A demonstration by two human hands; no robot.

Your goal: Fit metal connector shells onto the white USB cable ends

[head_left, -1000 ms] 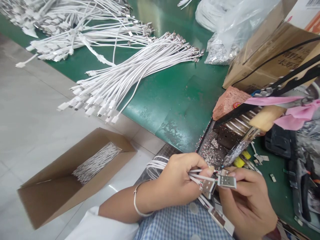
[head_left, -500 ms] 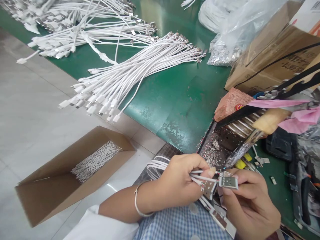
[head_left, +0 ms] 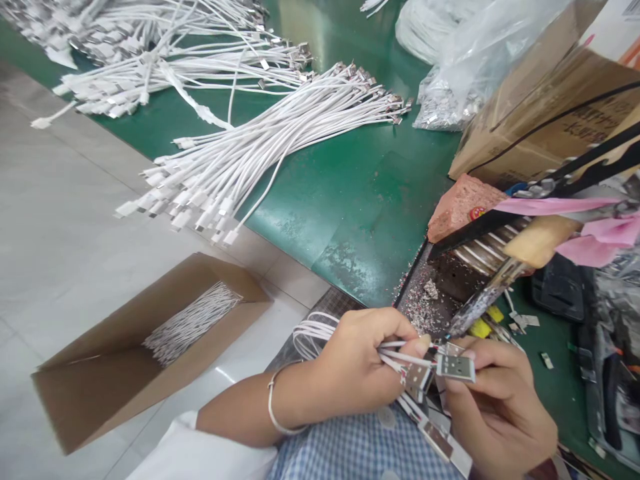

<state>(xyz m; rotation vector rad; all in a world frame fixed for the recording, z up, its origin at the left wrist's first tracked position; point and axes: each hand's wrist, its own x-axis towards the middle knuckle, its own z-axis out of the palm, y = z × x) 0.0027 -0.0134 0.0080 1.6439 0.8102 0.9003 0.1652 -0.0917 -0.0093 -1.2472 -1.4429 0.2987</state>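
Observation:
My left hand (head_left: 373, 357) is closed around several white cables (head_left: 315, 330), whose loops trail behind the wrist. Thin wires and metal USB plugs stick out past its fingers. Between the thumb and fingers of my right hand (head_left: 500, 397) is a USB connector (head_left: 456, 367), held right beside the tip of a soldering iron (head_left: 485, 297). Whether its wires touch the tip, I cannot tell. Below both hands more USB plugs (head_left: 436, 440) hang from the bundle, over a blue checked garment (head_left: 325, 450).
White cables (head_left: 280, 147) lie in piles on the green table (head_left: 350, 207). An open cardboard box (head_left: 95, 407) with cables inside stands on the floor at left. Right of centre are a reddish block (head_left: 465, 207), a bag of metal connectors (head_left: 445, 100) and a carton (head_left: 545, 120).
Almost nothing differs. Both hands keep the same hold, and my right hand with the connector has shifted very slightly left.

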